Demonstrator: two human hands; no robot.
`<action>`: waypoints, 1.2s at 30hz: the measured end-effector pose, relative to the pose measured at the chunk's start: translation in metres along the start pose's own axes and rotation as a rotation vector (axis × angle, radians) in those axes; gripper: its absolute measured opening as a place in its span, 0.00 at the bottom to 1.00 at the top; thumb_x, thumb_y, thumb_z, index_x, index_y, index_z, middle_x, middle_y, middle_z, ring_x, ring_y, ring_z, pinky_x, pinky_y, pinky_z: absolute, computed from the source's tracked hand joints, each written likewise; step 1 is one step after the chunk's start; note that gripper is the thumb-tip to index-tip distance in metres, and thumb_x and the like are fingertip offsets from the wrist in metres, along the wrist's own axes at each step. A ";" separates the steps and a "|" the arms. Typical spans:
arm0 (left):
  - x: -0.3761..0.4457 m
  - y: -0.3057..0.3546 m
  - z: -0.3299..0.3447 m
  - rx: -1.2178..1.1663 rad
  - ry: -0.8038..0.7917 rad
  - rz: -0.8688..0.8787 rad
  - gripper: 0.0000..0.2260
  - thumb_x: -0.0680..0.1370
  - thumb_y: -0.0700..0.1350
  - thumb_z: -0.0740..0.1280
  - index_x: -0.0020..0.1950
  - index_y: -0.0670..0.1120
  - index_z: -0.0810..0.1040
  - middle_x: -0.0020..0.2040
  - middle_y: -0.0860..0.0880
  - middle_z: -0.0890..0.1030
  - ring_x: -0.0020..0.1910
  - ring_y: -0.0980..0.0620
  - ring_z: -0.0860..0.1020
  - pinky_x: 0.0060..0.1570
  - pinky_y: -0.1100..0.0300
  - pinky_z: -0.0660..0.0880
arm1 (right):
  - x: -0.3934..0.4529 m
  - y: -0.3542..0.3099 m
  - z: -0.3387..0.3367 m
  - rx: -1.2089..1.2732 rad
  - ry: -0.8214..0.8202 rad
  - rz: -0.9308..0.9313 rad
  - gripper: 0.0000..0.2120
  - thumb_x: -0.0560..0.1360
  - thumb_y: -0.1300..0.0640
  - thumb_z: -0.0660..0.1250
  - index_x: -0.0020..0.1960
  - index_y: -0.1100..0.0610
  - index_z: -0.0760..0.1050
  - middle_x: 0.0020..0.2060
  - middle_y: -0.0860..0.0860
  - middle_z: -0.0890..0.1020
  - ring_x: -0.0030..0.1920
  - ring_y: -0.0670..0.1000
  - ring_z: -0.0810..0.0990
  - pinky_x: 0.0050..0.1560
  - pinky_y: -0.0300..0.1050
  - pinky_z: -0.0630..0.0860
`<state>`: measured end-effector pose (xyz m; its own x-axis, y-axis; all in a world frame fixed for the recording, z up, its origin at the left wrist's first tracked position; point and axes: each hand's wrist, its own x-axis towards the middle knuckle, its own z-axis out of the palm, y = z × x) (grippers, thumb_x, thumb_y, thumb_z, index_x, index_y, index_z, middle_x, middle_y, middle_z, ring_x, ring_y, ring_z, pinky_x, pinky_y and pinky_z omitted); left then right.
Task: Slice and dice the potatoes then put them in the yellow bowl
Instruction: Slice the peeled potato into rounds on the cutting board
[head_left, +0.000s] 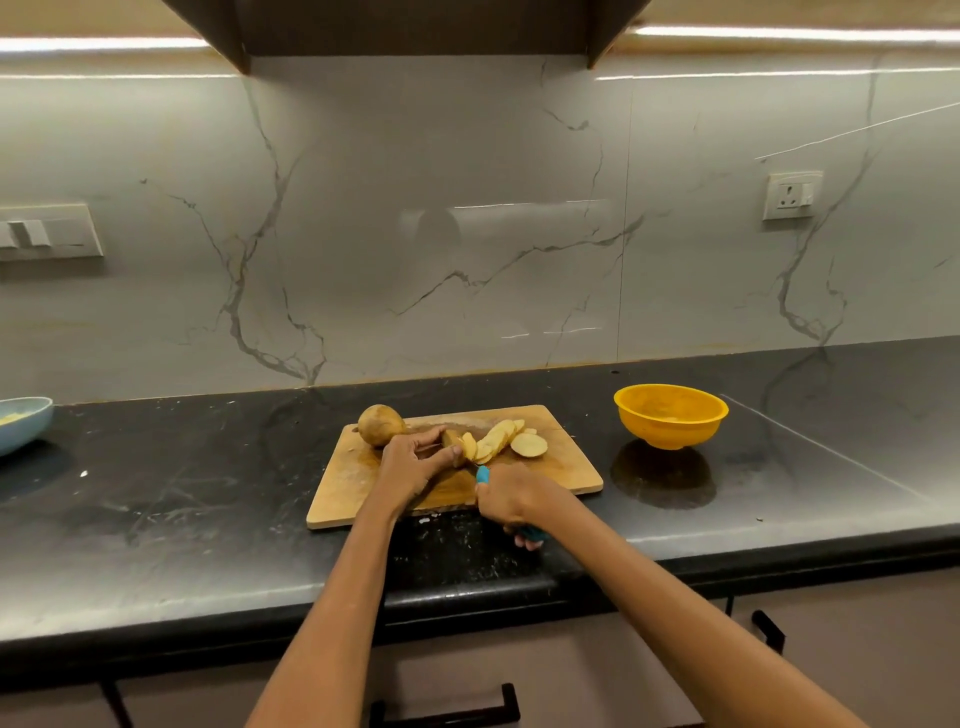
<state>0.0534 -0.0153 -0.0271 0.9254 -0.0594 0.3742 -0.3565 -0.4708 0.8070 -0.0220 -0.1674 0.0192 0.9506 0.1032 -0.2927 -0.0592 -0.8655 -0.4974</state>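
Head view: wooden cutting board (545, 470) lies on the dark countertop (182, 493), near its front edge. Left hand (410, 465) curls over the uncut end of a potato (453, 446) on the board, fingers and thumb clamped on it. Right hand (511, 501) grips a knife by its blue handle (482, 474); handle end pokes out below the fist too. Blade mostly hidden between the two hands, so its contact with the potato is not clear. Hands close together, not touching as far as visible.

Potato slices (496, 437) fan out in an overlapping row just right of the held piece, one round slice (529, 445) lying flat at the far right end. Whole unpeeled potato (381, 425) sits at the board's back-left corner, just beside the left hand.

Yellow bowl (670, 414) stands on the counter right of the board, apart from it; contents hard to make out. Pale blue dish (23, 423) at the far left edge, well apart, partly cut off by the frame. Marble-pattern backsplash (467, 234) behind, with a wall socket (792, 195) above the bowl.
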 end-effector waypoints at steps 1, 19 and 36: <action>0.000 0.000 0.000 0.001 0.013 -0.013 0.24 0.74 0.48 0.71 0.67 0.41 0.73 0.62 0.50 0.76 0.61 0.53 0.74 0.59 0.62 0.69 | -0.005 0.002 0.002 -0.031 0.017 0.001 0.14 0.82 0.53 0.54 0.50 0.64 0.68 0.36 0.56 0.75 0.29 0.50 0.74 0.27 0.41 0.72; -0.003 -0.003 0.001 -0.014 0.003 -0.014 0.28 0.70 0.47 0.75 0.68 0.44 0.72 0.64 0.47 0.76 0.62 0.51 0.74 0.63 0.56 0.71 | 0.002 0.008 0.012 0.053 0.390 -0.250 0.16 0.83 0.50 0.53 0.51 0.60 0.74 0.34 0.49 0.74 0.33 0.45 0.73 0.34 0.37 0.70; -0.001 -0.003 -0.002 0.068 0.019 0.008 0.27 0.70 0.50 0.74 0.65 0.42 0.75 0.62 0.45 0.78 0.61 0.50 0.75 0.62 0.53 0.73 | 0.019 -0.010 0.009 0.073 0.286 -0.148 0.22 0.83 0.48 0.49 0.56 0.67 0.71 0.36 0.58 0.81 0.27 0.49 0.78 0.26 0.37 0.74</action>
<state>0.0535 -0.0121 -0.0291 0.9199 -0.0471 0.3892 -0.3535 -0.5289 0.7716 -0.0063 -0.1520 0.0114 0.9970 0.0746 0.0228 0.0741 -0.8130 -0.5776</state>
